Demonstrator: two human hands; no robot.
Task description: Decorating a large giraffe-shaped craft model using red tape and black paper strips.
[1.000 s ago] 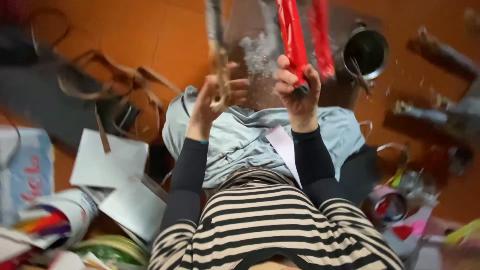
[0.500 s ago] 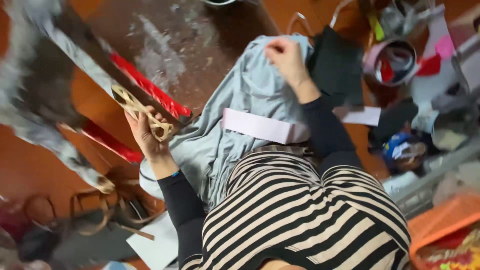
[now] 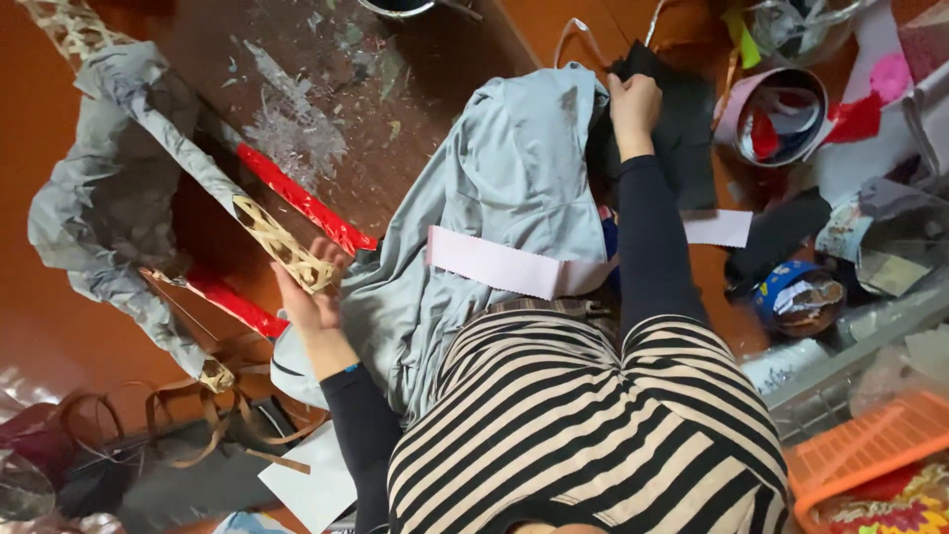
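My left hand [image 3: 311, 292] grips the woven cane end [image 3: 282, 247] of a bent frame wrapped in crumpled grey paper [image 3: 109, 188], which lies on the brown floor to the left. Two red strips [image 3: 301, 203] run along that frame. A pale grey-blue cloth [image 3: 514, 178] is spread over my lap, with a pink paper strip [image 3: 504, 265] across it. My right hand [image 3: 635, 104] reaches past the cloth's far edge, its fingers closed on a black sheet [image 3: 687, 148].
A round pink-rimmed container [image 3: 781, 114] with red scraps sits at upper right, beside paper scraps. A blue bowl [image 3: 796, 297] and an orange basket [image 3: 870, 455] are at right. Brown straps [image 3: 213, 425] and white sheets [image 3: 311, 485] lie at lower left.
My right hand has left the grey cloth and moved forward onto the black sheet. My left hand has kept its hold on the woven frame end. The view has shifted a little.
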